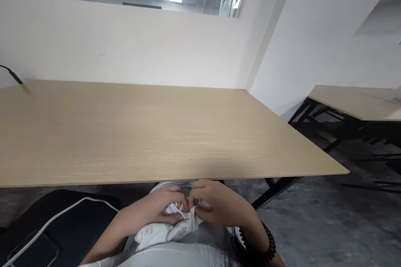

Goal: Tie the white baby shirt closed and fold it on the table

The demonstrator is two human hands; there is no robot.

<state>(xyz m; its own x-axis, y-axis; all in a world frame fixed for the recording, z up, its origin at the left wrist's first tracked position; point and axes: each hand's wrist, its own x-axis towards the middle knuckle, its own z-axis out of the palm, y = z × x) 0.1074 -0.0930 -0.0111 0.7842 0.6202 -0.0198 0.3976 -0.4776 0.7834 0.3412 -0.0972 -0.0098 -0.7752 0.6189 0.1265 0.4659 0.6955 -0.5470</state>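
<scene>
Cloth (pixel 166 229), white with a faint print, is lying bunched in the lap, below the near edge of the surface (pixel 150 133) and not on it. Both hands are meeting over its upper end. The left hand (pixel 156 210) is curling around the cloth from the left, fingers closed, thumb and forefinger pinching a fold. The right hand (pixel 216 204) is closing on the same fold from the right, fingertips touching those of the left hand. A dark bead bracelet (pixel 268 242) is sitting on the right wrist.

The near edge of the surface is running just above the hands and partly overhanging them. The right corner of the surface is ending at mid-right, with grey floor (pixel 328 225) opening beyond it. A white partition (pixel 125 46) is closing the far edge; a white wall (pixel 313 41) is standing to the right.

At lower left, a black seat or bag (pixel 78 225), which of the two cannot be told, is lying near the left forearm. A white cable (pixel 56 217) is crossing it. A second table (pixel 354 102) on a black frame is standing well apart at right.

Count: one cloth, two hands, one bracelet, one white cable, two tables.
</scene>
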